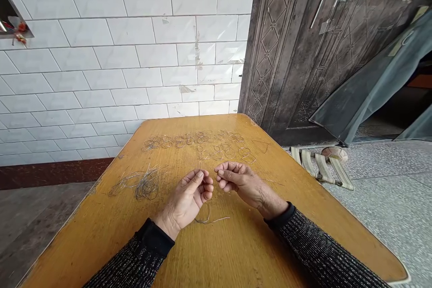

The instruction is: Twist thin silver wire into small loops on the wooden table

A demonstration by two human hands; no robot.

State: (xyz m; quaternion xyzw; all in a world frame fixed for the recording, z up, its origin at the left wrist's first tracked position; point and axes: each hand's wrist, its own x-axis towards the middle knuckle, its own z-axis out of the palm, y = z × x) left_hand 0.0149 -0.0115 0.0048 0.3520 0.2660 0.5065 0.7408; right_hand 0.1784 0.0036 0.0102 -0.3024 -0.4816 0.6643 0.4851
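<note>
My left hand (pixel 194 193) is closed in a pinch above the middle of the table, with a thin wire (pixel 200 166) between thumb and forefinger. Just to its right, my right hand (pixel 240 182) pinches too; only a trace of thin wire shows at its fingertips. The two hands are close but apart. Below them a curved piece of wire (pixel 216 221) lies on the tabletop; whether it joins the held wire I cannot tell. A tangled bundle of wire (pixel 146 184) rests left of my left hand. Beyond both hands are rows of wire loops (pixel 189 139).
The yellow wooden table (pixel 216 261) reaches to a white tiled wall (pixel 135 54). A dark carved door (pixel 290 54) and a grey curtain (pixel 371 85) stand at the right. On the floor beside the table is a striped strap seat (pixel 322 166). Single wires (pixel 274 182) lie right of my hands.
</note>
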